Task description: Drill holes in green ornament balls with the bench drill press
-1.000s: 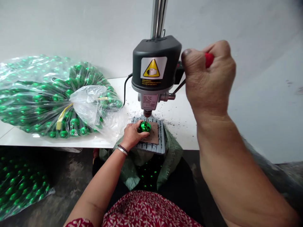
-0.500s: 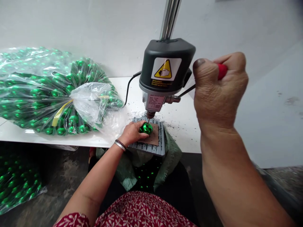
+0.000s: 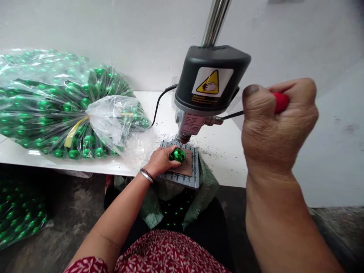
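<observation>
Under the bit of a dark grey drill press [image 3: 210, 81], a shiny green ball [image 3: 178, 155] rests on a brown board [image 3: 186, 167] over the press's grey slotted base [image 3: 195, 178]. My left hand [image 3: 161, 161] grips the ball from its left side, thumb and fingers around it. The bit's tip meets or nearly meets the top of the ball; I cannot tell which. At the right, my right hand [image 3: 280, 125] is wrapped round the red knob [image 3: 281, 102] of the press's feed lever [image 3: 233, 115].
A big clear bag of green balls [image 3: 65, 106] lies on the white table [image 3: 224, 148] at the left. Dark shavings are scattered around the base. Below its front edge hangs an open green sack [image 3: 206, 189] with balls inside. Another bag of balls [image 3: 22, 212] sits on the floor.
My right hand and the lever knob are somewhat lower and farther right in view. The press has also shifted right as the view moved. My left hand keeps its hold on the ball.
</observation>
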Available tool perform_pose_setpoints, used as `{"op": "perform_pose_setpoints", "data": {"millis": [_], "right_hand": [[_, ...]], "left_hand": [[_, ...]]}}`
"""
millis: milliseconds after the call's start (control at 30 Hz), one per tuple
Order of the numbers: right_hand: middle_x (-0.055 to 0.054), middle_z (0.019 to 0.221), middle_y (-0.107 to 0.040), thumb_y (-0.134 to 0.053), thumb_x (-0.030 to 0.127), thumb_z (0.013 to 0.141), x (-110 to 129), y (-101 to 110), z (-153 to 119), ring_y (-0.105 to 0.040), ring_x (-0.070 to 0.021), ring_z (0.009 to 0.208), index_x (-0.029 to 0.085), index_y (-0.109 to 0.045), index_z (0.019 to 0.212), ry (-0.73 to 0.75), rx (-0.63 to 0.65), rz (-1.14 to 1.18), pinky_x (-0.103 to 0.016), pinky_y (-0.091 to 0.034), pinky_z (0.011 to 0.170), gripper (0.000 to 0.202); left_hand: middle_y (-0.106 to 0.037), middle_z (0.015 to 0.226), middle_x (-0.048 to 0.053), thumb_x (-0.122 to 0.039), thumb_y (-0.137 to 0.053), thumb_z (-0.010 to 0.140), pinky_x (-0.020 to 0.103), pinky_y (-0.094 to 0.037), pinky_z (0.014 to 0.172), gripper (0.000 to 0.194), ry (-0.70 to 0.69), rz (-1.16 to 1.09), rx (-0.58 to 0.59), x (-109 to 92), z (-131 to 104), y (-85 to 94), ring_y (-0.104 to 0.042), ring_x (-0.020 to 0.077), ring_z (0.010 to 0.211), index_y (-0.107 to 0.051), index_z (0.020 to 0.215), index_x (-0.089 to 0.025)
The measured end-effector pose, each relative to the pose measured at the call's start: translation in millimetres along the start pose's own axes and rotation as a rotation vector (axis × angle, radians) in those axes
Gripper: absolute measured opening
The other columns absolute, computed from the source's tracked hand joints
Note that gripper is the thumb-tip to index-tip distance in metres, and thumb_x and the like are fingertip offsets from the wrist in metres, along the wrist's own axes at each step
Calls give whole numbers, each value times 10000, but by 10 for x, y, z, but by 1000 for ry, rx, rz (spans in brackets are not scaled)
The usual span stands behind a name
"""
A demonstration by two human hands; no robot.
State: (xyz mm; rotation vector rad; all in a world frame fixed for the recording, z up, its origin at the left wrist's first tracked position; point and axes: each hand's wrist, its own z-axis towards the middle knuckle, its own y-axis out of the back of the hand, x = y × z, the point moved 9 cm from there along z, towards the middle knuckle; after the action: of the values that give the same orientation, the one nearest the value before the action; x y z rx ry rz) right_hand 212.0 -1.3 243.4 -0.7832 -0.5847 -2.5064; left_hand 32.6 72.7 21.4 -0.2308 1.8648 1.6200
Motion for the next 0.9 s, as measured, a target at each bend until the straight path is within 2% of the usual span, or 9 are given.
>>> {"op": "perform_pose_setpoints", "data": {"millis": [167,600,900], "right_hand": [[71,624,-439,-599,356,833,-23,75,-97,-380,-12,595,146,-462,735,15,-35,-40,-192,-359,625,269],[66,589,-460,-579,356,765,-14,127,-214,-376,-11,552,151,-472,701,33,-114,-9,-183,-356,587,241],[52,616,-508,-573,344,739,-59,149,-369,-448,-32,572,160,-481,708,46,-162,-8,-195,-378,589,208]], "left_hand": [[-696,1207,26,-373,-735,778,370,-494,974,623,3,29,2,-29,-26,5,-601,281,1123,-569,1375,-302],[-706,1200,45,-380,-733,788,376,-492,970,648,0,33,-23,-8,-38,-26,-599,293,1138,-547,1399,-268],[-714,1185,44,-350,-745,780,369,-483,984,607,-3,0,-37,-28,-46,-18,-613,283,1131,-575,1355,-256]]}}
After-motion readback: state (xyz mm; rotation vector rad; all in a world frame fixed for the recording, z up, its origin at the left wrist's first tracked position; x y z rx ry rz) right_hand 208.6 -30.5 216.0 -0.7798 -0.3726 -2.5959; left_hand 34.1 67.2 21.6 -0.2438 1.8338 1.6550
